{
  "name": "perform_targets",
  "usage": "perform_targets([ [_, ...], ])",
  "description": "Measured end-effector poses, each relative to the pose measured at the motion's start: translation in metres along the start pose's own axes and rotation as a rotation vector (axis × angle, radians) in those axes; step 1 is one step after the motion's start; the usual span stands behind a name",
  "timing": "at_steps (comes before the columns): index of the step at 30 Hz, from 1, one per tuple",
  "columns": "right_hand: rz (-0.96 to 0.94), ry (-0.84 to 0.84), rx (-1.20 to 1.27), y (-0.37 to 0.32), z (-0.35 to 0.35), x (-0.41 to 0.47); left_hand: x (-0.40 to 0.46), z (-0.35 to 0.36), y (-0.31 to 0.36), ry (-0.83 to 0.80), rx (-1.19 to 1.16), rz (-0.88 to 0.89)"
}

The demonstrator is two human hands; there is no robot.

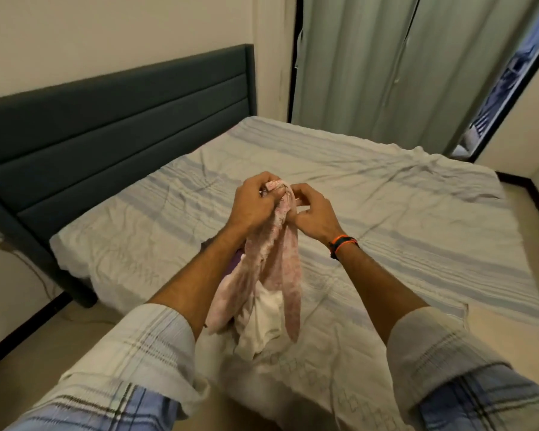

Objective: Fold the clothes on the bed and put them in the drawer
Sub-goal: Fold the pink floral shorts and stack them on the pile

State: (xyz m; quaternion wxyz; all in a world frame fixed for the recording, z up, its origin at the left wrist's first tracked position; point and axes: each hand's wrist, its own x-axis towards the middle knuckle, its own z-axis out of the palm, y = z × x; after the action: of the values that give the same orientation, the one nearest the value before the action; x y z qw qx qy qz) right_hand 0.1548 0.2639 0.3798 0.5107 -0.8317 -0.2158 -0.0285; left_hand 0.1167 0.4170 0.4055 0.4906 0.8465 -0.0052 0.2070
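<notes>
Between the two raised hands, a pink patterned garment (274, 244) hangs down over the bed (402, 213). Left hand (255, 202) grips the garment's bunched top edge, fingers curled round the cloth. Right hand (313, 214), just beside it, pinches the same edge with curled fingers; a dark and orange wristband (343, 244) sits on its wrist. Below both hands, white cloth (262, 321) lies on the striped sheet.
</notes>
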Motion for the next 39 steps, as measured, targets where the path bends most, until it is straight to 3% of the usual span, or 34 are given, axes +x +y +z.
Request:
perform_targets([
  [9, 0.018, -0.052, 0.283, -0.002, -0.057, -0.005, 0.0, 0.031, 0.045, 0.029, -0.055, -0.059],
  [17, -0.037, -0.075, 0.295, 0.022, -0.145, -0.009, 0.009, 0.104, 0.087, 0.019, -0.112, -0.092],
  [28, -0.042, 0.163, 0.093, 0.065, -0.245, -0.015, -0.001, 0.207, 0.133, -0.041, -0.174, -0.083],
  [33, 0.003, 0.174, 0.101, 0.084, -0.264, -0.016, 0.013, 0.231, 0.138, -0.036, -0.23, -0.096],
  [39, 0.045, 0.191, -0.108, 0.094, -0.276, -0.004, 0.039, 0.247, 0.139, -0.038, -0.08, 0.013],
])
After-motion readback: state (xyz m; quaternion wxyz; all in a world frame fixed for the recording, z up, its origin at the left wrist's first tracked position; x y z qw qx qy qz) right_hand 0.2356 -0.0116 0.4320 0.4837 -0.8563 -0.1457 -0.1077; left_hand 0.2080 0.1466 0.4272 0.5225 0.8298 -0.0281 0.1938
